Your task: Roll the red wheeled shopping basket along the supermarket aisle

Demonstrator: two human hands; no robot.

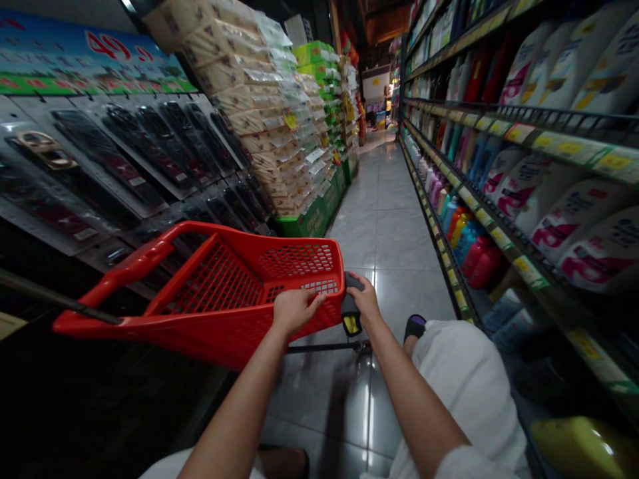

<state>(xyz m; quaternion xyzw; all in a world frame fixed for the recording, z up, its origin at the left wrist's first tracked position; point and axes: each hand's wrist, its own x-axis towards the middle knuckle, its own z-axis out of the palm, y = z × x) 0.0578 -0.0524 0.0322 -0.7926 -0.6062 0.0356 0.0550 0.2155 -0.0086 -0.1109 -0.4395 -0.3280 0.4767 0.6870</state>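
Note:
A red plastic shopping cart (299, 259) with perforated walls stands in front of me, its handle (134, 263) towards the left. Its basket shows nothing inside. My left hand (294, 311) is closed over the near rim, the fingertips hidden behind the wall. At the cart's right end, my right hand (365, 299) wraps round a dark grey piece with a yellow lower part (352, 324). That piece touches or sits right against the red rim; whether it is fixed to the cart I cannot tell.
Shelves of bottles (549, 140) line the right side. On the left hang packaged belts (144, 146), with stacked tissue packs (269, 113) on green boxes (312, 216) behind. A tiled aisle floor (382, 193) runs ahead between them. My leg (464, 379) is close to the lower shelf.

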